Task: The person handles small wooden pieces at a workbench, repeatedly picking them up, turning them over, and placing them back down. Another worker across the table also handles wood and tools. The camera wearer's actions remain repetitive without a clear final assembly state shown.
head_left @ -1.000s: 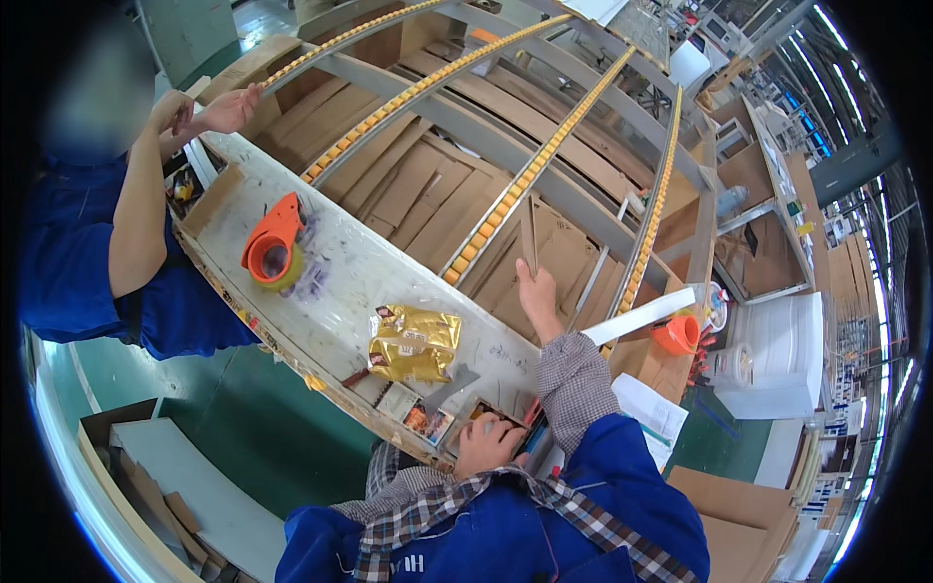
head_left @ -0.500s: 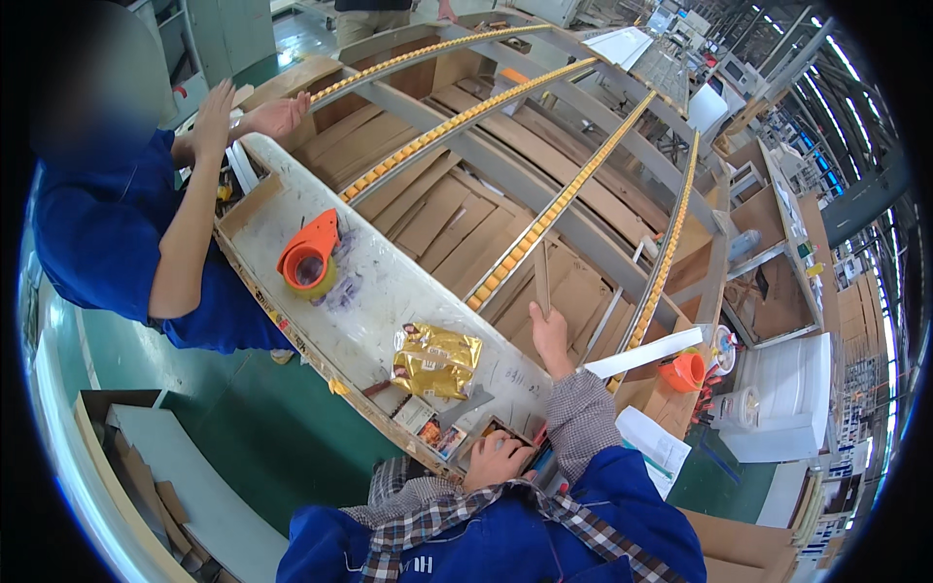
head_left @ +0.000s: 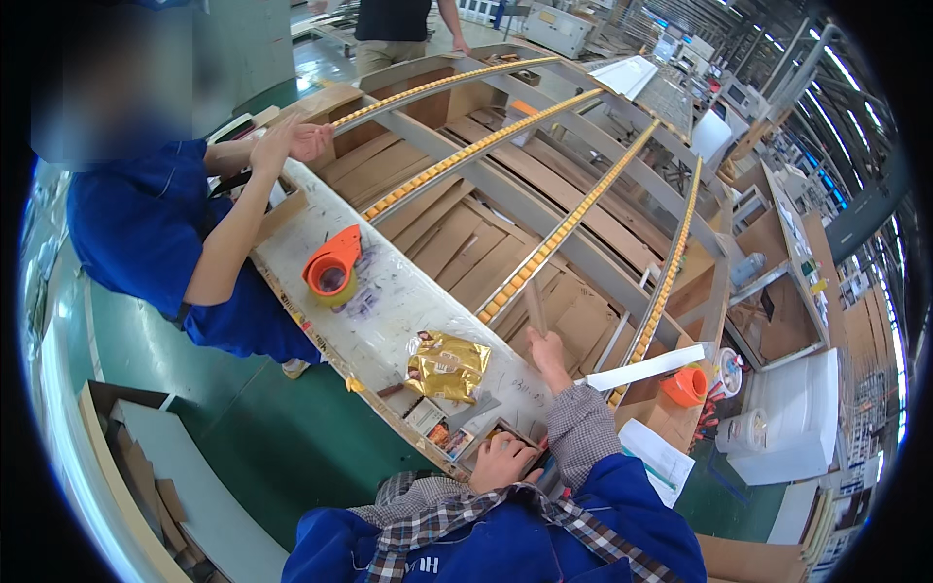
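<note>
My right hand is closed round the lower end of a thin, flat brownish strip, which sticks up over the roller frame. Its kind is hard to make out. At the near end of the white work surface, my left hand has its fingers bent down into a small open box; the fingertips and anything in them are hidden. Just left of that hand lie small printed packets and a flat grey piece. A shiny gold packet rests a little farther off.
An orange tape dispenser stands on the white surface. Yellow roller tracks cross the frame above cardboard sheets. A co-worker in blue stands at left, hands raised together. At right are a white strip, an orange tape holder and papers.
The whole view has shifted, with the scene sitting slightly lower and farther right. The co-worker's hands have come closer together. My hands stay at the strip and the small box.
</note>
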Motion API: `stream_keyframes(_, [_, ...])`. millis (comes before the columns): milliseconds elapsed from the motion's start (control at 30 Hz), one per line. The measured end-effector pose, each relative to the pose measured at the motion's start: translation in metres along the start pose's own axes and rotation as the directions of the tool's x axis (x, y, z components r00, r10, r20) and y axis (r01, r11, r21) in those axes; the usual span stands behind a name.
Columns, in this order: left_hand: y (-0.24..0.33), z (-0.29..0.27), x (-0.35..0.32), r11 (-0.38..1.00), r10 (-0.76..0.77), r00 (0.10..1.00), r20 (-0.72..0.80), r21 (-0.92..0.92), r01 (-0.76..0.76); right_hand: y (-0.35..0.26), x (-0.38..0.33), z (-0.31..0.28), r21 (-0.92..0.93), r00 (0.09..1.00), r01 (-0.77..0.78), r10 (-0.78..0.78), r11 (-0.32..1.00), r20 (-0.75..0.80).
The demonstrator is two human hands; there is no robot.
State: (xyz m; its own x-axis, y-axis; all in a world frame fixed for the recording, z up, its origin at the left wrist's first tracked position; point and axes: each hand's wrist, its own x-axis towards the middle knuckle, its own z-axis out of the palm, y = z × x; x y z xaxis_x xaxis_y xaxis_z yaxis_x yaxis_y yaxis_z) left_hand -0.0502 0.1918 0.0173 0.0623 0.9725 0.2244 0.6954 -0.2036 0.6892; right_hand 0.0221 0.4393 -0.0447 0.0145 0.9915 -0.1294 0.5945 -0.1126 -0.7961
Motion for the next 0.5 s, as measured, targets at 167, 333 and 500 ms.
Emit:
stream_keyframes(167, [-0.002, 0.005, 0.000, 0.999, 0.033, 0.996, -0.085, 0.042, -0.029, -0.003, -0.003, -0.002, 0.089, 0.982, -0.115, 0.100, 0.989, 0.162])
stream_keyframes(333, [-0.005, 0.011, 0.000, 0.992, 0.115, 0.977, -0.181, 0.074, -0.103, 0.003, -0.021, -0.010, 0.261, 0.983, 0.003, -0.051, 0.965, 0.179])
stream_keyframes(500, [-0.003, 0.008, 0.000, 0.994, 0.104, 0.972, -0.213, 0.055, -0.094, -0.039, -0.106, -0.048, 0.436, 0.932, -0.095, -0.074, 0.895, 0.356])
